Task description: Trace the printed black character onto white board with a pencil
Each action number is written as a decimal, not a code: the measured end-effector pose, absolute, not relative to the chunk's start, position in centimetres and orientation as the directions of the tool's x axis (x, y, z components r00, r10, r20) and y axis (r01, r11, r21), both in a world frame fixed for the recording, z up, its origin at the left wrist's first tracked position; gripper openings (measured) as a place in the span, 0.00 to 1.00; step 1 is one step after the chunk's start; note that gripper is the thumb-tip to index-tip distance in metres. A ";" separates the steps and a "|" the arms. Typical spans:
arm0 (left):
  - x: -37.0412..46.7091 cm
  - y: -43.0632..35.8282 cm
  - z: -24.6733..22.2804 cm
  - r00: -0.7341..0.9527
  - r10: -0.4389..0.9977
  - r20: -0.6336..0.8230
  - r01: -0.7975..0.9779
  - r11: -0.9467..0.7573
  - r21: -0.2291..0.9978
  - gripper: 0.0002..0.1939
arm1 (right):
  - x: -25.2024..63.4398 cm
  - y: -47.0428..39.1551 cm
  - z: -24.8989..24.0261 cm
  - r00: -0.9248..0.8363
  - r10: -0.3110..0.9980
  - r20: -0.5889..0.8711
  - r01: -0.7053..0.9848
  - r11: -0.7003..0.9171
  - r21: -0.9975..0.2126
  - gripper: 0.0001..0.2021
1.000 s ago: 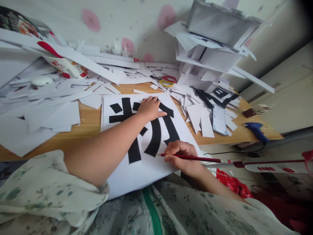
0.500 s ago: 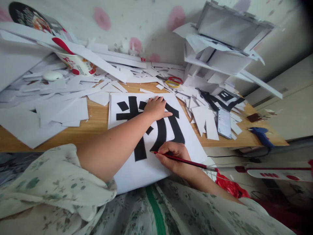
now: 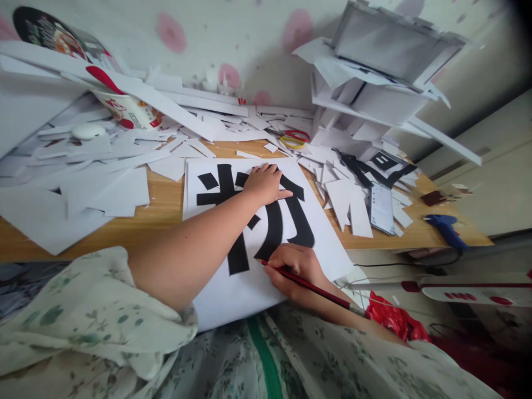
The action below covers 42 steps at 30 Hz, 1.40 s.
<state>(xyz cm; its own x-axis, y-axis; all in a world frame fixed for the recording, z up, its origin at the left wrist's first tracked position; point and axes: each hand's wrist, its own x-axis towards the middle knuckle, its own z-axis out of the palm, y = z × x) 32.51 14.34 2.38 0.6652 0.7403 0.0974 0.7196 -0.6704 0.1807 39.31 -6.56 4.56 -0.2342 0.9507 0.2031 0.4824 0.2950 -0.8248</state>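
Observation:
Black character pieces (image 3: 238,249) lie on a large white sheet (image 3: 220,302) at the desk's front edge. My left hand (image 3: 266,184) rests flat with fingers spread over the upper part of the black shapes, pressing on them. My right hand (image 3: 293,266) grips a dark red pencil (image 3: 316,288) near its point. The pencil tip touches or nearly touches the lower end of the curved black stroke (image 3: 271,233). The far end of the pencil points toward the lower right.
White paper scraps (image 3: 103,188) cover the left and back of the wooden desk (image 3: 166,221). Scissors (image 3: 295,137), a paper cup (image 3: 128,111), a phone (image 3: 381,208), a blue glue gun (image 3: 446,228) and a white rack (image 3: 374,100) surround the sheet.
My right hand has shifted slightly, and the pencil's far end has tilted lower, toward me. My left hand stays in place on the black shapes.

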 end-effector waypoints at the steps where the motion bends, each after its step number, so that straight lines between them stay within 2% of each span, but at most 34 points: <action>1: 32.5 14.3 2.4 0.665 0.740 0.096 0.720 -0.670 0.180 0.35 | 39.3 -6.7 4.5 -0.232 0.951 0.204 0.483 0.295 -0.825 0.07; 20: 32.7 14.6 2.2 0.671 0.731 0.121 0.714 -0.682 0.159 0.34 | 41.1 -8.0 3.7 -0.175 0.960 0.217 0.515 0.277 -0.811 0.07; 28: 32.6 14.5 2.3 0.666 0.738 0.111 0.721 -0.675 0.157 0.34 | 41.1 -7.9 3.2 -0.084 0.969 0.232 0.348 0.246 -0.905 0.05; 42: 32.6 14.5 2.4 0.670 0.733 0.117 0.717 -0.680 0.153 0.34 | 40.4 -7.4 3.9 -0.197 0.960 0.199 0.459 0.270 -0.846 0.05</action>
